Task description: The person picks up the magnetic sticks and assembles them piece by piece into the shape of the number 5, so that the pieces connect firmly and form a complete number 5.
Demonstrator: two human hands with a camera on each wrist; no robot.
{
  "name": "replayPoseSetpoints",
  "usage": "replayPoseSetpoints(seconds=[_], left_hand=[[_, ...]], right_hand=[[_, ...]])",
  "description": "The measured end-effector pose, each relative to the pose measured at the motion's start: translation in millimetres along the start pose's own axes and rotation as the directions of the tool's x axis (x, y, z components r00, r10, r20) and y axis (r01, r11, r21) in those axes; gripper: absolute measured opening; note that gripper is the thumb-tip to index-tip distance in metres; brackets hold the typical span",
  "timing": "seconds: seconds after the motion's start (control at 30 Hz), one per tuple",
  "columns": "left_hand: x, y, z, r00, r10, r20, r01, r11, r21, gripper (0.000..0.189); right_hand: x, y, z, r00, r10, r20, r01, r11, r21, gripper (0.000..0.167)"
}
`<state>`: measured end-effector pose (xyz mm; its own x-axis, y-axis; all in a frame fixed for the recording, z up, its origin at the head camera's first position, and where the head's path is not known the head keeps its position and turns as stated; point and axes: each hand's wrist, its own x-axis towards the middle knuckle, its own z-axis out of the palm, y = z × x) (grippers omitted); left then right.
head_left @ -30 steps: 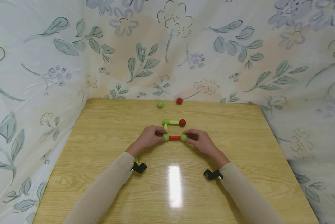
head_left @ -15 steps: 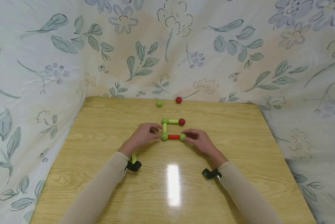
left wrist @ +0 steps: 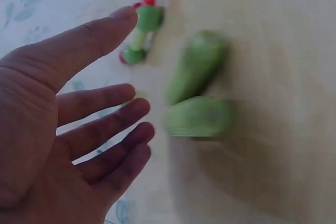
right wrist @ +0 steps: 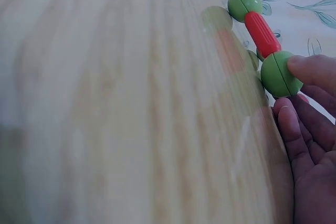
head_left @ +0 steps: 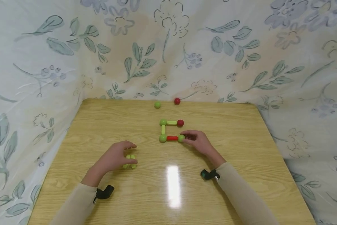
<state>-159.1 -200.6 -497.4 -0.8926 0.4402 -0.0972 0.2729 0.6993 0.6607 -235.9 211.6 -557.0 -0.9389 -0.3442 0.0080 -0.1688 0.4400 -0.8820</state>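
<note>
A C-shaped chain of balls and rods lies on the table. Its red rod (head_left: 172, 138) joins a green ball (head_left: 162, 138) on the left to another green ball (head_left: 181, 138) on the right, which my right hand (head_left: 197, 142) pinches between thumb and fingers (right wrist: 307, 72). A yellow-green rod (head_left: 163, 129) leads back to a larger green ball (head_left: 163, 122), then another yellow-green rod (head_left: 172, 122) ends at a red ball (head_left: 180, 122). Beside two loose yellow-green rods (left wrist: 200, 115), blurred in the left wrist view, my left hand (head_left: 116, 157) hovers with fingers spread, holding nothing.
At the table's back edge sit a loose green ball (head_left: 157, 105) and a loose red ball (head_left: 177, 101), apart from each other. Flowered cloth (head_left: 145, 62) rises behind the wooden table (head_left: 227, 125) and along both sides.
My left hand has let go of the chain's left green ball and moved left and toward me, to the loose rods. The right hand keeps its pinch on the right green ball.
</note>
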Motion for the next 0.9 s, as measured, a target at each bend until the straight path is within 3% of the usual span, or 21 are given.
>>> replayPoseSetpoints(seconds=[0.2, 0.4, 0.9], left_hand=[[-15.4, 4.6, 15.0, 0.999, 0.037, -0.028, -0.032, 0.987, 0.160, 0.066], [-19.0, 2.5, 22.0, 0.997, 0.052, -0.062, -0.037, 0.973, 0.229, 0.055], [-19.3, -1.7, 23.9, 0.991, 0.101, -0.088, -0.079, 0.972, 0.219, 0.045]], right_hand=[[-0.6, 3, -3, 1.000, 0.017, -0.010, -0.017, 1.000, 0.000, 0.030], [-1.2, 6, -1, 1.000, 0.012, -0.009, -0.012, 1.000, 0.021, 0.033], [-1.6, 1, 1, 1.000, 0.024, -0.008, -0.024, 1.000, -0.002, 0.031]])
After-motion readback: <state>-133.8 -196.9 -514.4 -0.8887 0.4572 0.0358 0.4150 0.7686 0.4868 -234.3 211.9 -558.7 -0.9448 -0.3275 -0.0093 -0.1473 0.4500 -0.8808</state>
